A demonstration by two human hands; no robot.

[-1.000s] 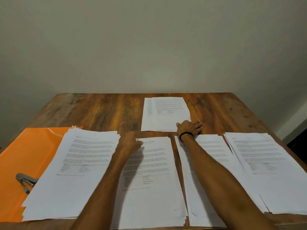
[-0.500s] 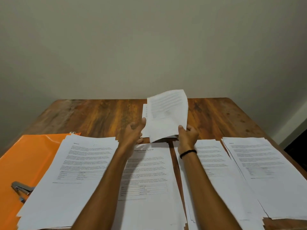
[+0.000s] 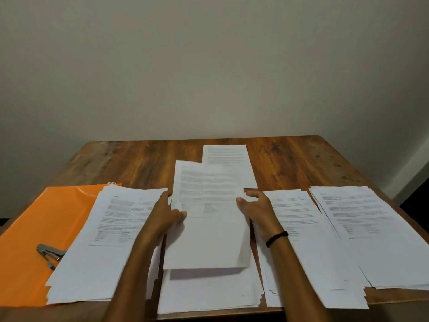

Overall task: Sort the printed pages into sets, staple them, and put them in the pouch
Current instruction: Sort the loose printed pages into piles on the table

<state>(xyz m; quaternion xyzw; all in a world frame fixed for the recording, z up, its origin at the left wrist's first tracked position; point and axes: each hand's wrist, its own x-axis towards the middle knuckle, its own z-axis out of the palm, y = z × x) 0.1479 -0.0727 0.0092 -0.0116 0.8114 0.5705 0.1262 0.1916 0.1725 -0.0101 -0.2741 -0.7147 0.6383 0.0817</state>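
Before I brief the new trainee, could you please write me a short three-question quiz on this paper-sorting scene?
1. True or false: the stapler lies on the orange pouch.
2. Which hands hold the lifted pages? A: left only. B: right only. C: both.
3. How many stacks of pages lie in the near row on the table?
Key: 1 true. 2 C: the left hand and the right hand each grip a side edge. 3 four.
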